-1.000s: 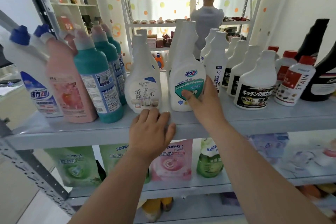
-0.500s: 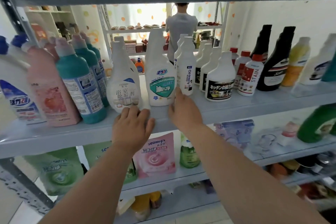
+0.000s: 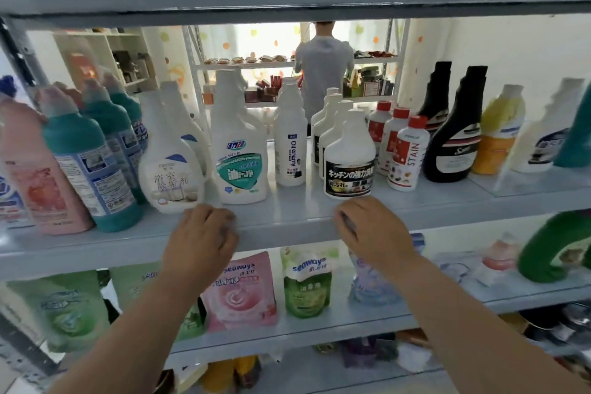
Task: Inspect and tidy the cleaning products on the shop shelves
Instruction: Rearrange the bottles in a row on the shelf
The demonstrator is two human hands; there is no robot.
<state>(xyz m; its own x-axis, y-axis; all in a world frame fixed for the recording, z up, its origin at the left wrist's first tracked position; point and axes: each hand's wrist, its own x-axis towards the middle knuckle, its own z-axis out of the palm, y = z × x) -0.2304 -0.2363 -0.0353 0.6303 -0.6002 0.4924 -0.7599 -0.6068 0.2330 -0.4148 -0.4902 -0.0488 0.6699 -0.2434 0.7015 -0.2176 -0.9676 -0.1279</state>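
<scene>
Head view showed both hands empty: left hand (image 3: 200,235) and right hand (image 3: 372,233), fingers loosely curled, rested on the shelf edge (image 3: 287,227). White spray bottles (image 3: 241,153) stood neatly faced; tilted bottles at the far right (image 3: 540,134) seemingly awaited tidying.

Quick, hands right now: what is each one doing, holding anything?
Left hand: open, holding nothing, resting on the shelf edge.
Right hand: open, holding nothing, also on the shelf edge.

I see a smooth, faintly glossy grey painted-metal shelf (image 3: 287,221) carrying glossy white plastic spray bottles (image 3: 241,153) with shiny printed labels, and soft, glossy plastic refill pouches (image 3: 240,291) below.
</scene>
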